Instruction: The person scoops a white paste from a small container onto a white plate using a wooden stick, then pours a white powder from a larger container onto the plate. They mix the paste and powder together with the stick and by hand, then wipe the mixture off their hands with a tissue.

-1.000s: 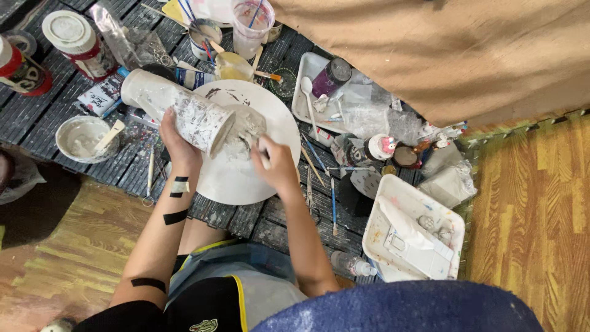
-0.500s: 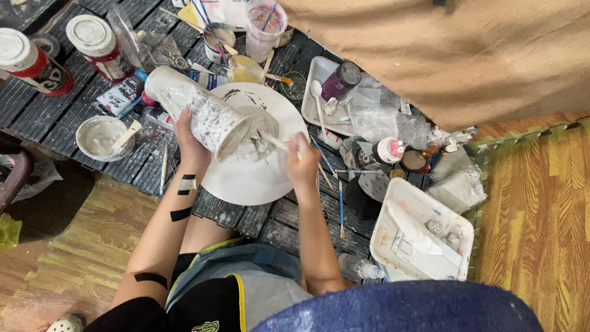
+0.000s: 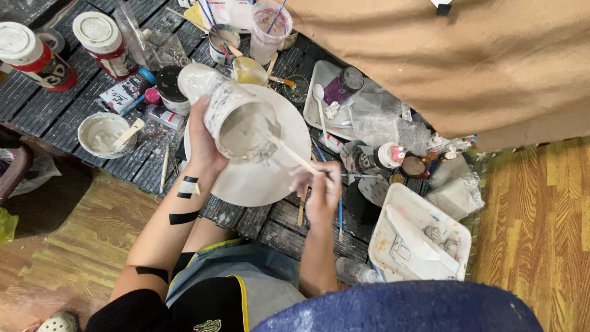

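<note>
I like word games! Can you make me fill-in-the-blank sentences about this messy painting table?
1. The left hand holds a white ____ tilted over the round white plate.
2. The right hand pokes a thin wooden ____ into it.
3. The small white bowl sits on the person's ____ side.

Missing words: cup; stick; left

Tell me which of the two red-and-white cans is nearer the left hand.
The inner red-and-white can, nearer the left hand; the other red-and-white can stands at the frame's edge.
</note>
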